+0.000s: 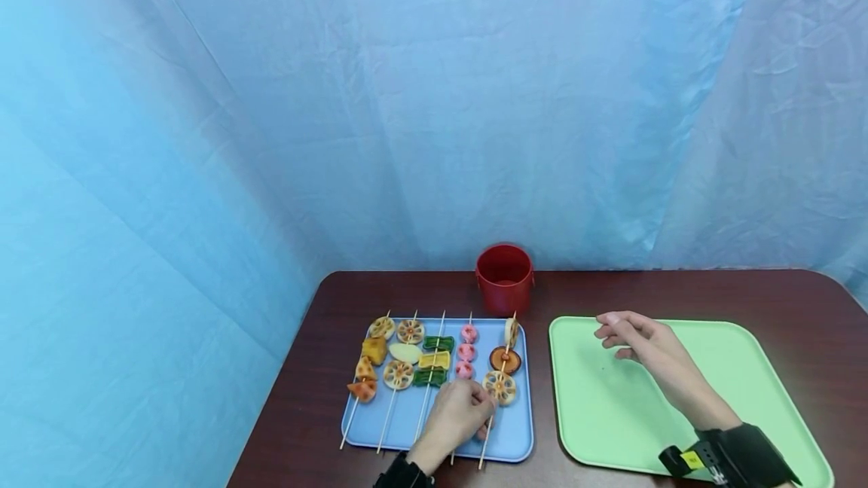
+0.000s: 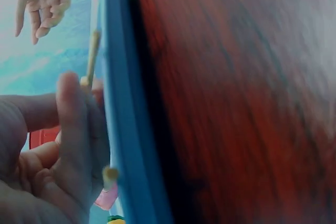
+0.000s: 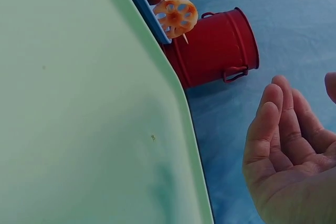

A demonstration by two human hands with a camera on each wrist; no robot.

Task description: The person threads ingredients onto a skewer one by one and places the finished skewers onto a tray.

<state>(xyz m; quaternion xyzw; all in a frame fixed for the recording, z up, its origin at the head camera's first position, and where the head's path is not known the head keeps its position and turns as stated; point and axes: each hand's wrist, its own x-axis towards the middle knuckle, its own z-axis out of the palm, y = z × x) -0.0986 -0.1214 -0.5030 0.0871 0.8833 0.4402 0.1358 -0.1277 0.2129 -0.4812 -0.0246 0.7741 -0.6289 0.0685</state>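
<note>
My left hand [image 1: 461, 416] is over the front of a blue tray [image 1: 505, 446], its thumb and fingertips pinching the stick of the rightmost food skewer [image 1: 500, 388]. That skewer carries lotus root slices and a brown mushroom-like round. In the left wrist view, its stick [image 2: 93, 56] rises past the fingertips. Just left of it lies a skewer of pink balls [image 1: 466, 352], its lower part behind the hand. My right hand [image 1: 647, 352] hovers above a green tray [image 1: 610, 413], fingers loosely bent and holding nothing; the right wrist view shows its palm [image 3: 289, 166].
More skewers lie side by side on the blue tray: one with green and yellow pieces [image 1: 434, 361], one with lotus slices and a pale oval [image 1: 404, 353], one with yellow and orange chunks [image 1: 374, 351]. A red bucket [image 1: 505, 292] stands behind, near the dark table's [image 1: 298, 390] back edge.
</note>
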